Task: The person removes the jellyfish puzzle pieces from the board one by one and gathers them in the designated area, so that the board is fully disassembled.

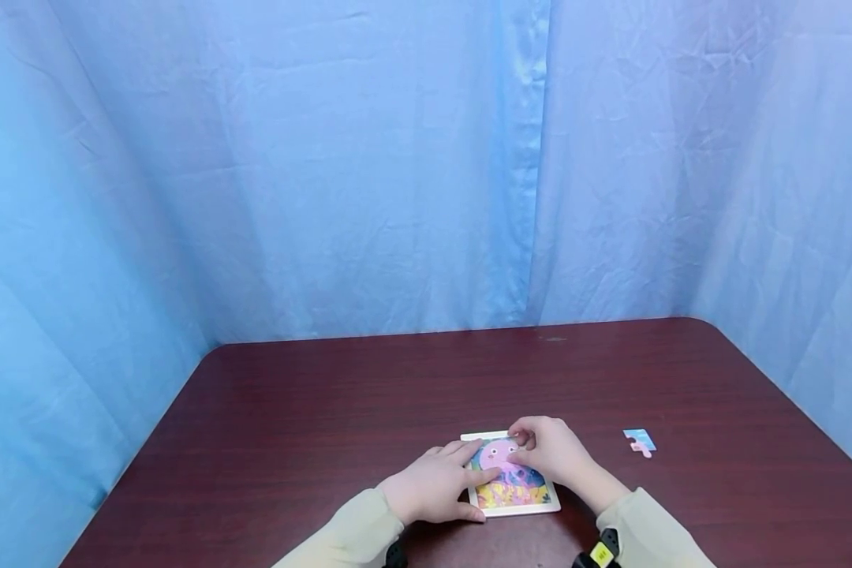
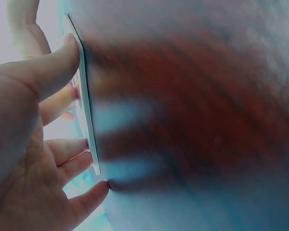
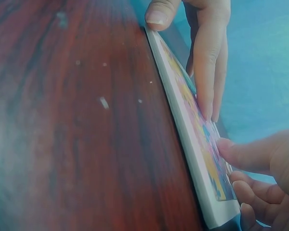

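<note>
A jigsaw puzzle (image 1: pixel 497 495) with a pink octopus picture lies in a white-rimmed tray (image 1: pixel 521 511) on the table. My left hand (image 1: pixel 436 483) spreads over the tray's left side, fingers mostly straight; its thumb touches the near edge. Over the upper right part of the picture, my right hand (image 1: pixel 550 451) has curled fingers and pinches a puzzle piece between thumb and index finger, largely hidden by the hand. In the right wrist view, the right thumb (image 3: pixel 226 147) meets the picture surface, with curled fingertips (image 3: pixel 238 185) beside the tray's edge.
Right of the tray, a loose blue and pink puzzle piece (image 1: pixel 640 442) lies on the dark red-brown table (image 1: pixel 341 402). Blue curtains (image 1: pixel 369 173) hang behind the table and along both sides.
</note>
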Demonstrator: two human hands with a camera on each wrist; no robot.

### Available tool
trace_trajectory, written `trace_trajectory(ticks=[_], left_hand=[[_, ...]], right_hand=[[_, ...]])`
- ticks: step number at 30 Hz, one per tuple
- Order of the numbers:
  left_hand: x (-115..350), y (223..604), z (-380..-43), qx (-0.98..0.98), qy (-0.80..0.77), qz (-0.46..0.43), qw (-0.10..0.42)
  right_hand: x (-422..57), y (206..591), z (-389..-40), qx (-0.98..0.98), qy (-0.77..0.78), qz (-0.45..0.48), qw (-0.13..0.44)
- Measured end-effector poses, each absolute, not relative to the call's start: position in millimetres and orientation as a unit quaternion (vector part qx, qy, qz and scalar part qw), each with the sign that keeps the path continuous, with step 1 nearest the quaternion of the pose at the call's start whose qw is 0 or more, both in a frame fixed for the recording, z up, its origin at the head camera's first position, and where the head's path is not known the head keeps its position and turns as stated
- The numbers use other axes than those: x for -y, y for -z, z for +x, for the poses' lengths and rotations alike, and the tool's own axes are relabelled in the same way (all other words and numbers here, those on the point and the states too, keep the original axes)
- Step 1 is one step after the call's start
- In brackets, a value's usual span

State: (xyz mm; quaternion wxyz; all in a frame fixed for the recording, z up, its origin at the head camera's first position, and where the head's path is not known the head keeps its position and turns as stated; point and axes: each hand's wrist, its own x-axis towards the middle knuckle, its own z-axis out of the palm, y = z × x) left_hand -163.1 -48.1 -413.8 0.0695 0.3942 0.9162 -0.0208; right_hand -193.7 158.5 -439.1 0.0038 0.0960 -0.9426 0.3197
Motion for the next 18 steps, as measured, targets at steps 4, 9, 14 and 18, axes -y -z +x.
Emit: trace_trajectory(ticks=[4,9,14,18], left_hand=[[47.7,416.2,-163.4,-0.917,0.018,0.393,0.07],[47.7,417.2,-163.9,-0.917,0.017,0.393,0.068],[47.5,417.3,-164.0,-0.917,0.014,0.392,0.071],[48.2,416.4,-163.6,-0.917,0.014,0.392,0.074]], right_hand=[[-157.0,439.0,-193.0,0.943,-0.32,0.088,0.012],[-154.7,437.9,-192.6,0.945,-0.317,0.079,0.021],[-154.3,437.5,-193.8,0.941,-0.33,0.079,0.009],[-153.6,437.2,-195.1,0.937,-0.341,0.076,-0.001]])
